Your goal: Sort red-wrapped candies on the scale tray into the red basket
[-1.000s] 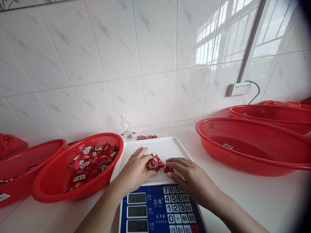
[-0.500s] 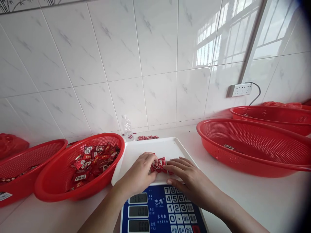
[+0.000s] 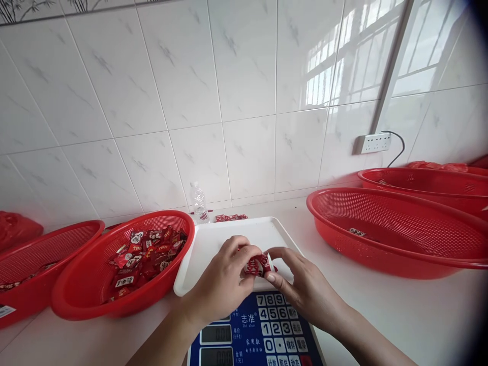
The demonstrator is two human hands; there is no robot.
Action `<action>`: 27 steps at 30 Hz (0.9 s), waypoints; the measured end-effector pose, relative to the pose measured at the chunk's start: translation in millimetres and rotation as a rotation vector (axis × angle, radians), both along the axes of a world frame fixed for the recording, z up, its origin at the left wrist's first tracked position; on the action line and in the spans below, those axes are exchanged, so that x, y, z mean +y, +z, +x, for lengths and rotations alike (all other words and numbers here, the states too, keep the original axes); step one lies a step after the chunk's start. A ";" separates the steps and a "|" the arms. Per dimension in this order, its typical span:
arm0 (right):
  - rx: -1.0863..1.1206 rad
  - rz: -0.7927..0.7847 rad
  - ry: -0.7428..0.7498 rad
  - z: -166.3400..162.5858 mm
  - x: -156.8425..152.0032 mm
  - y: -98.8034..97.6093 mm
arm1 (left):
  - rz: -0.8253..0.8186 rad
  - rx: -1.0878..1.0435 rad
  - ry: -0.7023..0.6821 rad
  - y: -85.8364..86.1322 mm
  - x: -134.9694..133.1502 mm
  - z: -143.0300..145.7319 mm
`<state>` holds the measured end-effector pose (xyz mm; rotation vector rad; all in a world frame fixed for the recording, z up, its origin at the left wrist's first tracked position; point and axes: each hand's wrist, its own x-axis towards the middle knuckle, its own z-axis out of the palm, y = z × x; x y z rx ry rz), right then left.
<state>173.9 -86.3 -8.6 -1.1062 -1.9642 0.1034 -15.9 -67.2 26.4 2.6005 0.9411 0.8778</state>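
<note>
Both hands meet over the front of the white scale tray (image 3: 213, 239). My left hand (image 3: 223, 277) is curled around a small bunch of red wrapped candies (image 3: 259, 265), and my right hand (image 3: 301, 284) pinches the same bunch from the right. The candies are lifted slightly off the tray. Below the hands lies the scale's blue keypad panel (image 3: 263, 335) with its small displays.
A red basket (image 3: 122, 264) holding several red wrapped candies stands left of the scale, with another red basket (image 3: 34, 259) further left. At right are a large red basket (image 3: 396, 234) and one behind it (image 3: 427, 183). A small water bottle (image 3: 199, 201) and loose candies (image 3: 231, 217) sit by the tiled wall.
Both hands gathered the candies that lay spread on the tray, closed around them and lifted them toward the tray's front edge.
</note>
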 end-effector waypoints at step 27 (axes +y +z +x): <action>0.216 0.267 0.086 -0.5 -2.6 0.7 | -0.409 -0.328 -0.082 9.8 -2.9 -1.7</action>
